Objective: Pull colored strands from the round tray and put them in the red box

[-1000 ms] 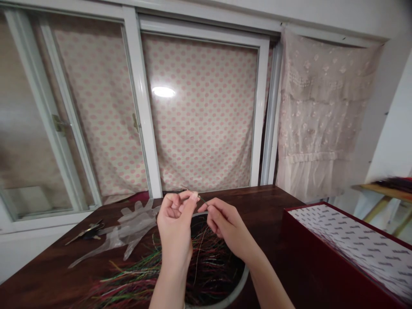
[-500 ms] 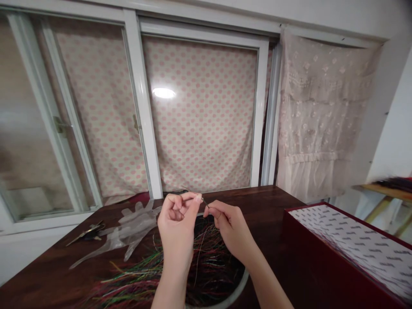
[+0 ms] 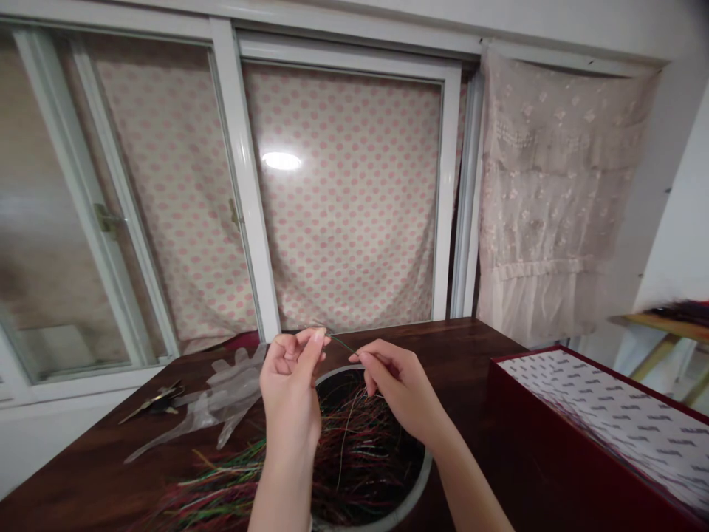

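A thin dark green strand runs taut between my two hands, above the table. My left hand pinches one end of it between thumb and fingertips. The other side is pinched by my right hand, held slightly lower. Beneath them lies a round container with a pale rim and a dark inside. Many loose coloured strands, red, green and yellowish, spread across it and spill over its left side. One pale strand hangs below my right hand.
Clear plastic gloves and scissors lie at the left of the dark wooden table. A dark red box with white printed lining stands at the right. Behind are sliding windows with a dotted curtain.
My left hand has moved left, away from my right hand, so more of the green strand shows between them. The right hand has barely moved.
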Action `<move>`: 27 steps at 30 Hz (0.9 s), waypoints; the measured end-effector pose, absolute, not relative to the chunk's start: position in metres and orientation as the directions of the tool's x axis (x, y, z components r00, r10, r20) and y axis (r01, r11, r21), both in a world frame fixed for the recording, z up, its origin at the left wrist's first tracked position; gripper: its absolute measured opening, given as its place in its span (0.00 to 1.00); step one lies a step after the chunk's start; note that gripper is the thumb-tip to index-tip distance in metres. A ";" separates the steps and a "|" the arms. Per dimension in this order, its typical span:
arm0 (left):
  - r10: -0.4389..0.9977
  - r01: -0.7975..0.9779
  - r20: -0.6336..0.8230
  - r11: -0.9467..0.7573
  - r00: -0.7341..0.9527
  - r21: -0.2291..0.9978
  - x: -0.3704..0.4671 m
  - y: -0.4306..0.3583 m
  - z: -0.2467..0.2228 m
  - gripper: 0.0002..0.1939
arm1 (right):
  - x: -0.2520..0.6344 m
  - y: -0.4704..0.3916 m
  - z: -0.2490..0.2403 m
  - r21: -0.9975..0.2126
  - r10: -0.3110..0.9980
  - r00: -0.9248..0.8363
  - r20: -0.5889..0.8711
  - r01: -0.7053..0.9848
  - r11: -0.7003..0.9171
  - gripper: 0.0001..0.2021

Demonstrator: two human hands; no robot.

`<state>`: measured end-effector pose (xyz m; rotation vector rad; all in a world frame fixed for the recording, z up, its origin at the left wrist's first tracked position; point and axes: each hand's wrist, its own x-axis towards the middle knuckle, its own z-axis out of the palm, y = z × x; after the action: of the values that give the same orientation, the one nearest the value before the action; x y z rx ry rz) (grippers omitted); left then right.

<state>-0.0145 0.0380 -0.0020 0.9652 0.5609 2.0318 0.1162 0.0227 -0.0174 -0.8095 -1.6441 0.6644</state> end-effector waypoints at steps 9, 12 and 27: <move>0.801 -0.476 0.440 -0.597 -0.406 0.646 -0.022 0.041 -0.003 0.19 | 0.121 0.023 -0.016 -0.732 0.767 -0.180 0.616 0.229 0.642 0.13; 0.768 -0.441 0.469 -0.637 -0.436 0.633 -0.022 0.040 -0.003 0.20 | 0.117 0.023 -0.018 -0.689 0.742 -0.192 0.642 0.280 0.669 0.13; 0.683 -0.334 0.407 -0.684 -0.607 0.649 -0.045 0.049 -0.003 0.20 | 0.127 0.024 -0.018 -0.648 0.743 -0.212 0.635 0.376 0.662 0.14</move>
<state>-0.0449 0.0493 -0.0033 0.8754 0.7038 2.2769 0.1265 0.0243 -0.0179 -0.8907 -1.8259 0.4354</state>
